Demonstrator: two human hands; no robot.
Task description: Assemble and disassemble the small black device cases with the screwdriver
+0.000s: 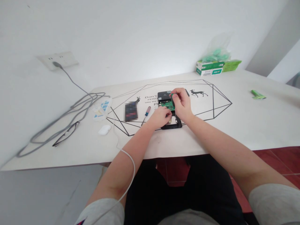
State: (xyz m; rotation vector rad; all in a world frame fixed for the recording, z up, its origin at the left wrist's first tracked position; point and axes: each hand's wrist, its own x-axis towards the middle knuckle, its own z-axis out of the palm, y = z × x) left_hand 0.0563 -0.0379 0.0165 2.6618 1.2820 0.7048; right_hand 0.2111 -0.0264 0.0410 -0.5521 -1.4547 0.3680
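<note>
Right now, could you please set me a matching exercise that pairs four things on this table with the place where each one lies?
Things:
1. screwdriver
2. glasses
3. green boxes
4. circuit board

Places:
A. at the far edge of the table, by the wall
B. touching the right hand
C. beside the grey cables, on the left
D. just left of the left hand

Pairs: 1-D, 2-C, 3-A, 4-B
</note>
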